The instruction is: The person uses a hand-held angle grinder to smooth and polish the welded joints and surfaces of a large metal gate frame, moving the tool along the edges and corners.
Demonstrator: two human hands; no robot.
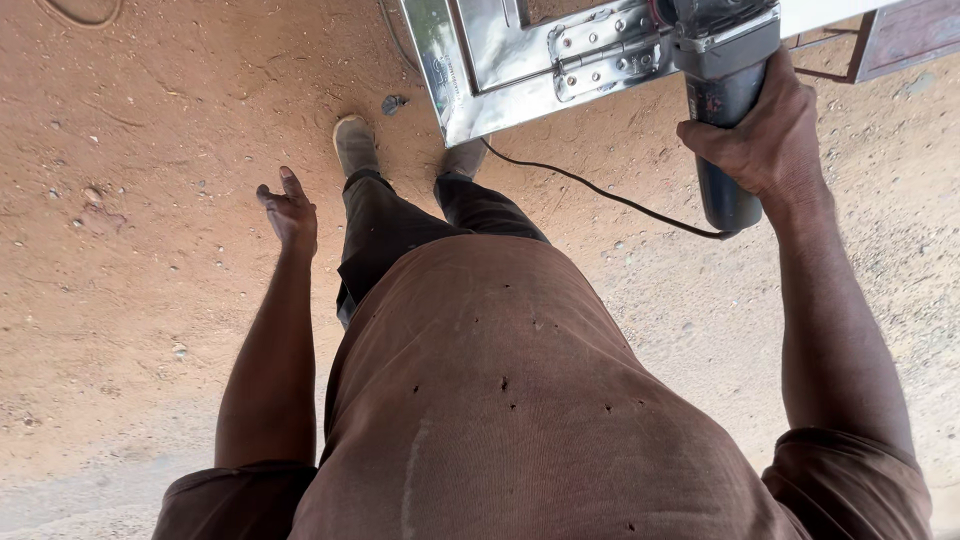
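Observation:
My right hand [765, 135] grips the dark body of an angle grinder [722, 95] at the upper right. Its head rests against a shiny metal frame [470, 75] with a bolted hinge plate [605, 45]. A black power cord [590, 185] trails from the grinder's tail across the ground toward my feet. My left hand [290, 212] hangs free at my left side, fingers loosely apart, holding nothing. Whether the grinder's disc touches the metal is hidden at the frame's top edge.
I stand on reddish sandy ground [130, 250] scattered with small pebbles. My two shoes [355, 143] are planted just below the metal frame. A dark red metal piece [905, 35] lies at the top right corner.

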